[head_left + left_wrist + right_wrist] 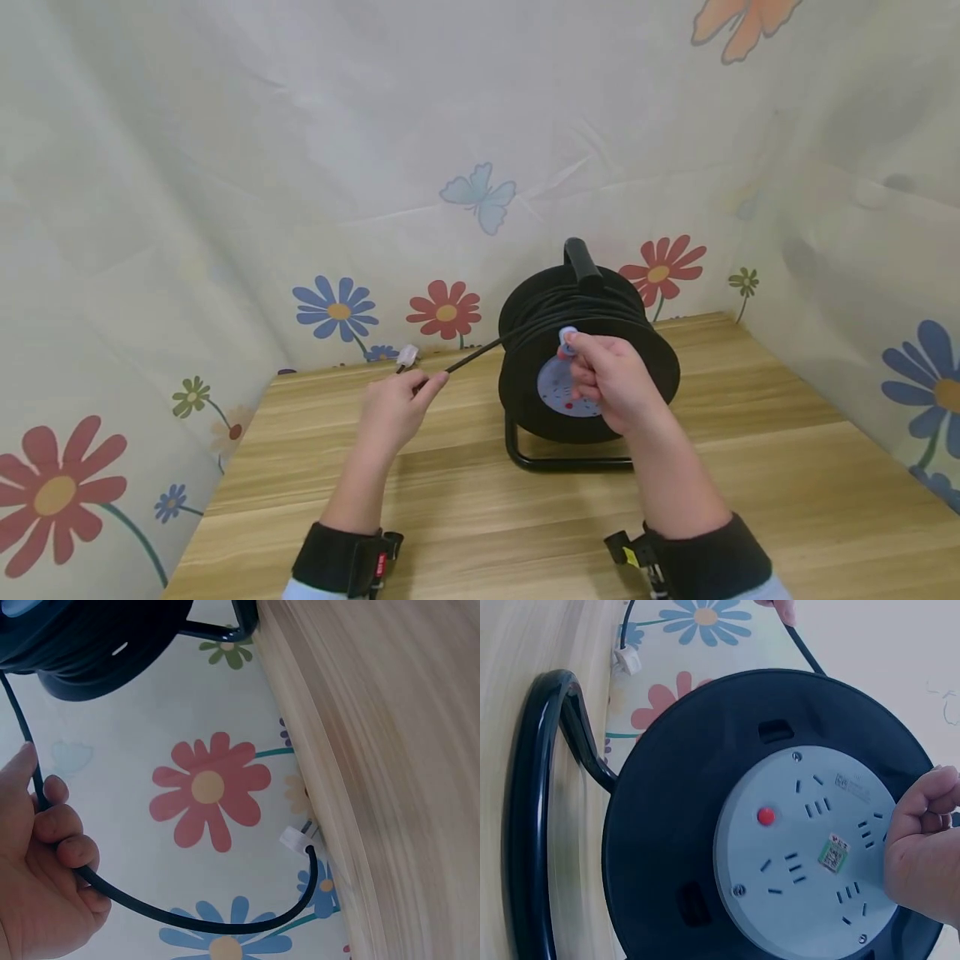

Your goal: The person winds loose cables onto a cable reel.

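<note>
A black cable reel [520,387] stands on its tubular frame [531,825], wound with black cable. My left hand [392,410] grips the cable [476,354] to the left of the reel, thumb along it. In the left wrist view its fingers curl round that cable, and the tail curves to a white plug [296,839]. My right hand [617,379] pinches a small light-blue knob [566,335] in front of the reel's face. The grey socket panel [780,847] with a red button [766,816] lies just behind that hand. In the right wrist view the knob is hidden.
The reel's black carrying handle [582,265] sticks up at its top. Wood-grain tabletop [480,517] lies beneath, bounded by a flower-printed cloth [390,250] at the back and sides. The plug rests near the table's back edge.
</note>
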Demonstrator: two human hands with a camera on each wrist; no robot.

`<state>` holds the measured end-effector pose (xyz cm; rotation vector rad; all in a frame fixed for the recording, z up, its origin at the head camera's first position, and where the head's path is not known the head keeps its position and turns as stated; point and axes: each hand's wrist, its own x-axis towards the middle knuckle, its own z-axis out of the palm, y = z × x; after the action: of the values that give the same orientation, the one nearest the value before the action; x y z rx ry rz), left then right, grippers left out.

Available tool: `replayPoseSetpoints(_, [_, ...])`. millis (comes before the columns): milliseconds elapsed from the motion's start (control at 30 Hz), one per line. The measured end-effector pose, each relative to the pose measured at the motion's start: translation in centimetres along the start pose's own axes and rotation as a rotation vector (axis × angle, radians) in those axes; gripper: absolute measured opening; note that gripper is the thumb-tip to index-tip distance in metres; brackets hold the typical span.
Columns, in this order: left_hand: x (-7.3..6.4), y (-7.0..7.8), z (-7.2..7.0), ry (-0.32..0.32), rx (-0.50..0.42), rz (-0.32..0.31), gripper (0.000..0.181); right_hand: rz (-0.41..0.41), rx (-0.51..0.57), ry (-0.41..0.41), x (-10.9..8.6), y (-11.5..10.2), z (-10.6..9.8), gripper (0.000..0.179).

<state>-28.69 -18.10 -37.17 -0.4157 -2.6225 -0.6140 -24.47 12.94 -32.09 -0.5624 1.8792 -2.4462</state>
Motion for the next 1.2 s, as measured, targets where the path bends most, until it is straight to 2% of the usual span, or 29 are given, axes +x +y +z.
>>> replayPoseSetpoints(233, [0.3,1.2,0.3,0.013,-0.017,-0.013,0.043,-0.011,0.008,0.01,-0.3,-0.4,-0.8,0.053])
replayPoseSetpoints(400, [0.5,1.9,0.7,0.039,-0.014,-0.004,0.045,-0.014,0.01,0.046,-0.4,-0.5,-1.3,0.048])
replayPoseSetpoints(533, [0.8,2.6,0.9,0.07,-0.018,0.013,0.047,-0.025,-0.014,0.079,-0.7,-0.7,-1.7,0.043])
replayPoseSetpoints(767, [1.3,3.9,1.3,0.084,-0.048,0.028,0.05,-0.048,-0.082,0.124,-1.1,-1.2,-2.8,0.042])
replayPoseSetpoints(1033, [2.2,5.4,1.9,0.09,-0.108,-0.001,0.048,-0.044,-0.137,0.101,-1.5,-1.7,-4.5,0.042])
replayPoseSetpoints(1200, [2.6,6.2,2.2,0.121,-0.143,0.026,0.046,0.004,-0.204,0.089,-2.0,-2.3,-5.6,0.044])
